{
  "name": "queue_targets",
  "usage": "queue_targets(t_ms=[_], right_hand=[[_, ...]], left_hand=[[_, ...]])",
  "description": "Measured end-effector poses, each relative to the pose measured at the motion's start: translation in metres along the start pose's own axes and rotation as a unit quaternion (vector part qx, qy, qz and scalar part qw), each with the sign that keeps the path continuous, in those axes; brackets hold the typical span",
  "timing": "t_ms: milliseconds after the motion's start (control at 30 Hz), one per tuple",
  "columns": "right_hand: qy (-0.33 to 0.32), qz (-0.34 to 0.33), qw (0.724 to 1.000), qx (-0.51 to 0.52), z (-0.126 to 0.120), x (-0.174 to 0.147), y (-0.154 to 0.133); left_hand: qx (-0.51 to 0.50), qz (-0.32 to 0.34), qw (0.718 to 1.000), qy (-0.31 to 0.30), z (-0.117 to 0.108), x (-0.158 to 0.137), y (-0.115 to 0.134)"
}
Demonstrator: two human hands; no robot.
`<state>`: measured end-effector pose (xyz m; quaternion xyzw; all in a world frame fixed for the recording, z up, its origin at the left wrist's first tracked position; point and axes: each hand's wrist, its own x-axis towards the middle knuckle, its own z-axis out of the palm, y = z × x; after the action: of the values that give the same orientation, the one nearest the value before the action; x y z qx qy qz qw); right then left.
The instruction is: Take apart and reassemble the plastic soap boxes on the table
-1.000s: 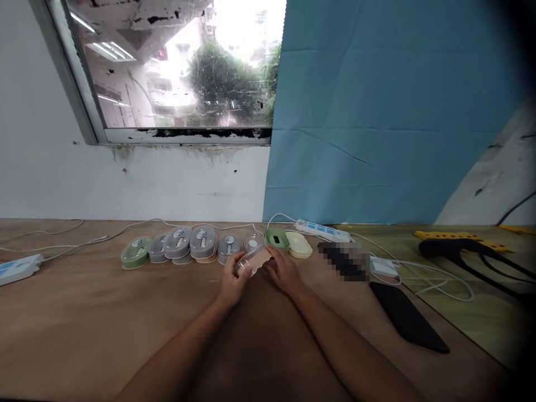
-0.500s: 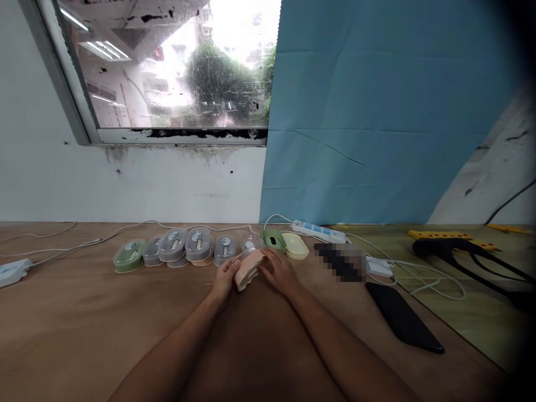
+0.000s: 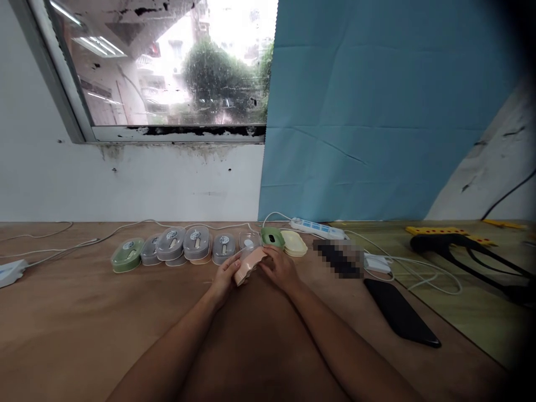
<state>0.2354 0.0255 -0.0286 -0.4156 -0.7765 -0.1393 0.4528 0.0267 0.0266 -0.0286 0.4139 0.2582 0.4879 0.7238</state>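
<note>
Both hands are closed on a pink plastic box part (image 3: 250,266) with a wavy lower edge, held tilted above the table. My left hand (image 3: 226,280) grips its left end, thumb on top. At the other end my right hand (image 3: 283,270) holds the upper right edge. Just behind it are a clear lid (image 3: 248,241), a green box part with a dark slot (image 3: 273,239) and pale yellow box parts (image 3: 295,244). To the left stands a row of lidded oval boxes, among them a green box (image 3: 127,255) and several grey boxes (image 3: 224,249).
A power strip (image 3: 317,228) lies along the wall, with white cables and a white adapter (image 3: 377,263) to its right. Nearer are a black phone (image 3: 401,312) and a blurred-out dark item (image 3: 338,258). Another white power strip (image 3: 12,272) sits at far left.
The pink box part has tipped slightly, so more of its smooth outer side shows and less of its wavy edge. Both hands keep their hold. The view has shifted a little.
</note>
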Motion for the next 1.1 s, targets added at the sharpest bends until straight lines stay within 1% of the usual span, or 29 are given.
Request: queue_targets(t_ms=[100,233,300,400,467,567,700,767,833,900,1033,1100], right_hand=[[-0.009,0.016,1.0,0.024,-0.001,0.001,-0.001],[-0.056,0.032,0.996,0.06,-0.002,0.002,-0.007],[-0.069,0.051,0.994,0.073,-0.001,0.002,-0.008],[-0.076,0.097,0.99,0.075,-0.001,0.001,-0.01],[-0.093,0.105,0.987,0.072,-0.002,0.001,-0.011],[-0.107,0.067,0.989,0.078,-0.006,0.003,-0.012],[-0.124,0.02,0.99,0.07,-0.011,0.006,-0.01],[-0.141,0.007,0.989,0.052,-0.012,0.006,-0.007],[-0.158,-0.004,0.987,0.035,-0.013,0.005,-0.004],[-0.177,-0.016,0.984,0.027,-0.013,0.005,-0.002],[-0.211,-0.053,0.976,0.03,-0.015,0.006,-0.003],[-0.213,-0.059,0.975,0.021,-0.017,0.006,-0.002]], left_hand=[[0.007,0.019,1.0,0.022,-0.004,0.003,-0.002],[0.057,0.069,0.995,0.044,-0.009,0.005,-0.001],[0.097,0.082,0.991,0.042,-0.011,0.004,0.0],[0.154,0.089,0.984,0.019,-0.01,0.001,0.004],[0.169,0.086,0.982,0.024,-0.01,0.0,0.005],[0.161,0.083,0.982,0.045,-0.01,0.001,0.006],[0.137,0.096,0.986,0.023,-0.012,0.001,0.008],[0.117,0.079,0.99,0.012,-0.013,0.0,0.01],[0.101,0.047,0.994,0.002,-0.016,-0.001,0.012],[0.111,0.03,0.993,-0.003,-0.02,-0.003,0.013],[0.172,0.062,0.983,0.007,-0.028,-0.008,0.014],[0.185,0.078,0.98,-0.009,-0.032,-0.012,0.015]])
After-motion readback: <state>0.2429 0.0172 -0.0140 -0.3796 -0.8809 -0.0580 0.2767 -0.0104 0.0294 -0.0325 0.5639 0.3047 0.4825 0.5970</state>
